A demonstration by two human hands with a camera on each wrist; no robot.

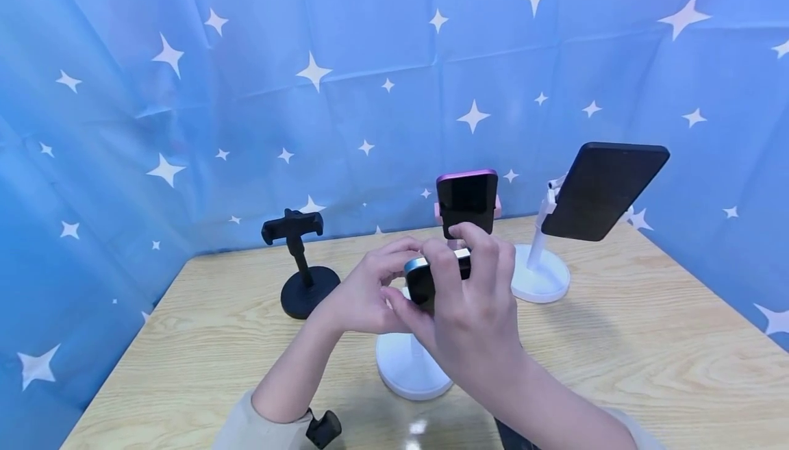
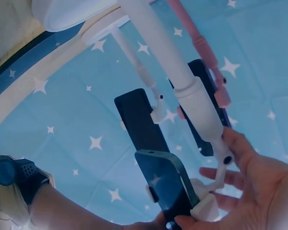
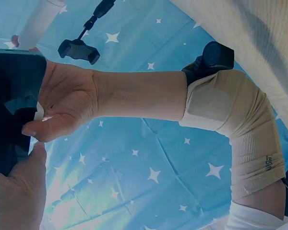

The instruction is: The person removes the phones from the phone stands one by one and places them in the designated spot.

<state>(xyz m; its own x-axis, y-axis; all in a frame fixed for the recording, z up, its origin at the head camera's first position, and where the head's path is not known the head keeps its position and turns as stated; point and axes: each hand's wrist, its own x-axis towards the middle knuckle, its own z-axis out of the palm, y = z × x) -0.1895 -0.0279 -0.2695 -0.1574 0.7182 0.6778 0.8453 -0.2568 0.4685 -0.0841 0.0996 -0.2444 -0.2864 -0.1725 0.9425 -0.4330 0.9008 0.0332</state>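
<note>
Between my hands, in the head view, is a dark-screened smartphone [image 1: 422, 285] with a light metallic edge. It sits at the holder clamp [image 2: 206, 208] on top of a white phone stand, whose round base [image 1: 414, 375] rests on the table. My right hand [image 1: 477, 306] grips the phone, fingers over its top edge and thumb on the near side. My left hand [image 1: 372, 292] curls its fingers behind the stand's jointed neck [image 2: 222, 167], with the thumb at the phone's edge. In the right wrist view the phone [image 3: 14, 91] hides part of the left fingers.
An unloaded black phone stand [image 1: 302, 285] is at the back left. Behind my hands, a pink stand holds a purple-edged phone [image 1: 466, 196]. At the right, another white stand [image 1: 541, 275] carries a black tablet [image 1: 607, 190]. A starred blue curtain [image 1: 370, 114] hangs behind the wooden table [image 1: 647, 354].
</note>
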